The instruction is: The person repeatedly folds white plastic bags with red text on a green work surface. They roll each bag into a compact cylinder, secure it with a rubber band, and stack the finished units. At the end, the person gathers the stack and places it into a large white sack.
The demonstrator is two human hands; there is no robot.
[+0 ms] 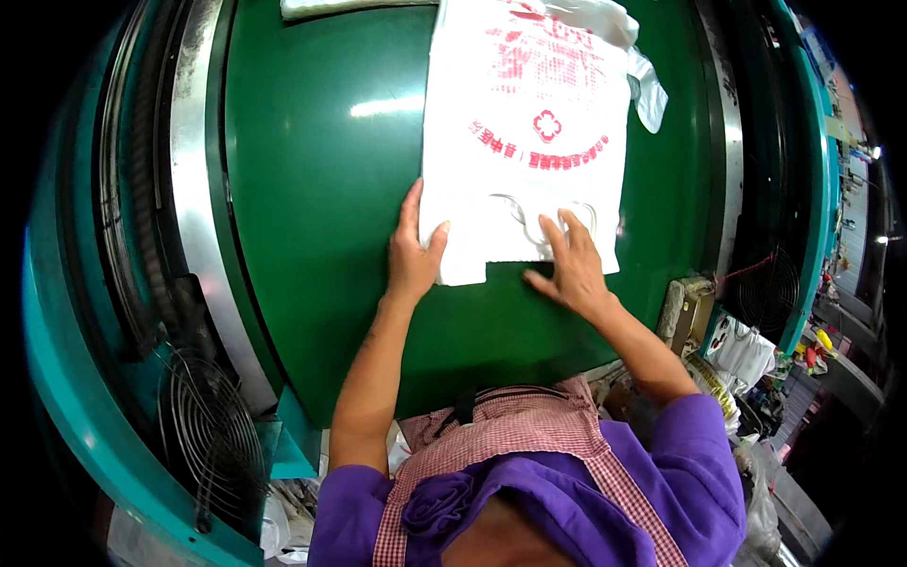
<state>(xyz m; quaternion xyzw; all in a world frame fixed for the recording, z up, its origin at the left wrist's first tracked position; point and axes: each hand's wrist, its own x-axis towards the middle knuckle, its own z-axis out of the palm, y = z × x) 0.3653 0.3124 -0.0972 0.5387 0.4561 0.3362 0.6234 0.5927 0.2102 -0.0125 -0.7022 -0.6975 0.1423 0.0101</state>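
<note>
A flat stack of white plastic bags [524, 180] with red printing lies on the green work surface, its handle end toward me. Along the stack's left edge rests my left hand [413, 250], open, its fingers stretched beside the edge and its thumb over the near left corner. My right hand [573, 267] is open over the near edge, with spread fingertips touching the top bag and the thumb pointing left. Next to those fingertips is a curved cut-out line [518, 215] in the plastic. The far end of the stack looks crumpled, and a loose flap [647, 92] sticks out right.
Another white stack [350, 8] lies at the far edge of the green surface [321, 189]. Metal rails [194, 142] and teal machine frames flank it on both sides. Round wire fan guards [213, 439] stand low at left and right. A box [694, 312] sits by the right edge.
</note>
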